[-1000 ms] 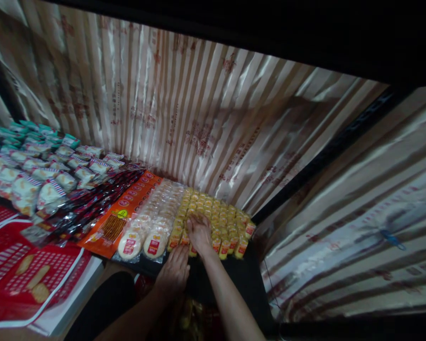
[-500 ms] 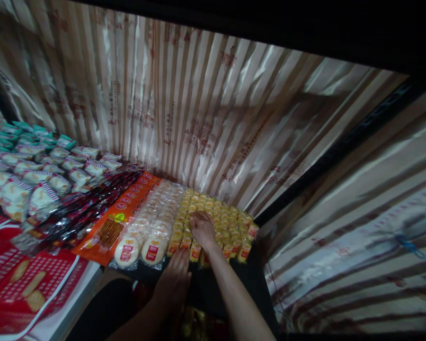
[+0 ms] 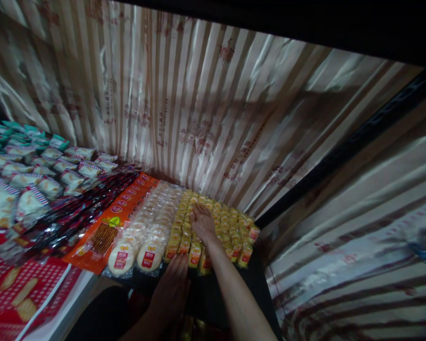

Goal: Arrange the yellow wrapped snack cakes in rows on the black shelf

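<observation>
Rows of small yellow snack packets [image 3: 230, 225] stand packed together on a dark shelf [image 3: 255, 279]. My right hand [image 3: 203, 223] rests flat on top of the left-middle rows, its fingers stretched out toward the back. Lower down, my left hand [image 3: 173, 284] has its fingers extended against the front ends of the rows, and nothing shows in its grasp. Just left of the packets lie two rows of round white crackers [image 3: 149, 255] in clear wrappers. Beside these is an orange snack bag [image 3: 108, 222] with brown sticks pictured on it.
Dark, shiny long packets [image 3: 81, 213] lie left of the orange bag. Beyond them are white snack bags [image 3: 31, 203] and green bags [image 3: 31, 135]. A red printed panel [image 3: 31, 289] is at lower left. Striped plastic sheeting [image 3: 199, 104] hangs behind, and a dark post [image 3: 323, 166] slants at right.
The view has shifted slightly, so the goods at left sit a little further left and lower. My right hand still lies on the yellow packets and my left hand remains at their front.
</observation>
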A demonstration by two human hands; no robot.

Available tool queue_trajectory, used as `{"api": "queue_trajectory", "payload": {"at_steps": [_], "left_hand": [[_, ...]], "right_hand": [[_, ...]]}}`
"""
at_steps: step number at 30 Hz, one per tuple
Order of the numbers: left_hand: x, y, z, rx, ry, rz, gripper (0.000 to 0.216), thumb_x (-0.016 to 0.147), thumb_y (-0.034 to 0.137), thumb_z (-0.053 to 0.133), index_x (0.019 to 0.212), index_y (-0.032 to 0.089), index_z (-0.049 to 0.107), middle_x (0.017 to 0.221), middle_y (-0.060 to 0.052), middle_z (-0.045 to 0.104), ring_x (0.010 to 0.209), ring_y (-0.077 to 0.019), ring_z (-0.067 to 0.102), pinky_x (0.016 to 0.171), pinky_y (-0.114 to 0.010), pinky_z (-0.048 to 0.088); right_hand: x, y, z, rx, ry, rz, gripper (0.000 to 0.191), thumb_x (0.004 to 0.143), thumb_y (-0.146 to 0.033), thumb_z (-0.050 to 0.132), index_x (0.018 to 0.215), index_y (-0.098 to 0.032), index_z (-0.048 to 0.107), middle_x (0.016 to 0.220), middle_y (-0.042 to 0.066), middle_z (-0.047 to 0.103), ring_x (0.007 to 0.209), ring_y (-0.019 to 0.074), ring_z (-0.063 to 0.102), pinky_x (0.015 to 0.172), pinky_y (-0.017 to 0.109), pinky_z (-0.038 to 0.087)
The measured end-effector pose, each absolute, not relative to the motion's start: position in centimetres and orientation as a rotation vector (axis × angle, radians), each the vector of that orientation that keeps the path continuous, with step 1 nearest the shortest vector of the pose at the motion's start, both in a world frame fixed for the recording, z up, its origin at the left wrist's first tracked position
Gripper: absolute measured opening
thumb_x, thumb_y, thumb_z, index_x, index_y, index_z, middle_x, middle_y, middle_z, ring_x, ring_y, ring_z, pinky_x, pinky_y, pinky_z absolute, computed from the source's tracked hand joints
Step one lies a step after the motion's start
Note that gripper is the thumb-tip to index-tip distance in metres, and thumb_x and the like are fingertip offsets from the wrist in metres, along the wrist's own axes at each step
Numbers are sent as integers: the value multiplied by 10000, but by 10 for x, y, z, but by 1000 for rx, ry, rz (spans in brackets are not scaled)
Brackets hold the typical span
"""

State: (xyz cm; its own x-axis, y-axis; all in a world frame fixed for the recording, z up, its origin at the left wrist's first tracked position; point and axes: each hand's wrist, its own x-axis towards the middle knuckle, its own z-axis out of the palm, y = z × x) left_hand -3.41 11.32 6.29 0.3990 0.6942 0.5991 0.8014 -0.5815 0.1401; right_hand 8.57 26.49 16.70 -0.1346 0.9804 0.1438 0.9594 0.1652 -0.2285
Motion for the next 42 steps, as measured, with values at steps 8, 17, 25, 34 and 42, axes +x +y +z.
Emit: {"api": "queue_trajectory", "payload": {"at_steps": [8,17,25,34,42], "left_hand": [[-32,116,63,-2505,-1390,-854,491,918,202,343,1387,62,308,1349,-138,486,1293,-244,392,1006,-396,421],[-34,117,69,-2462,-1345,-894,526,914,192,348,1416,67,260,1376,-124,463,1323,-237,344,1035,-393,378],[-34,118,69,-2418,-1316,-825,499,901,203,370,1377,55,349,1371,-111,473,1298,-249,371,1002,-388,390],[-35,120,68,-2380,-1297,-813,509,880,205,387,1368,62,373,1362,-102,487,1291,-241,379,993,-363,386],[-35,121,67,-2378,-1286,-826,501,851,193,422,1335,63,424,1367,-112,476,1302,-263,356,996,-370,373]], "right_hand": [[85,276,170,-1826,-2276,41,390,885,-261,387,1215,-187,582,1286,58,575,1288,187,397,1100,352,203],[86,296,170,-1836,-2327,6,351,898,-290,377,1128,-197,626,1221,58,618,1242,194,439,1095,345,185],[85,309,169,-1912,-2332,62,429,905,-304,364,1258,-130,536,1326,102,534,1285,188,401,1102,319,173],[86,324,171,-1926,-2389,-65,400,915,-294,326,1184,-145,581,1259,101,587,1219,181,462,1087,305,191],[89,343,171,-1939,-2368,-50,424,918,-306,321,1246,-137,531,1319,113,536,1256,197,429,1084,337,216]]}}
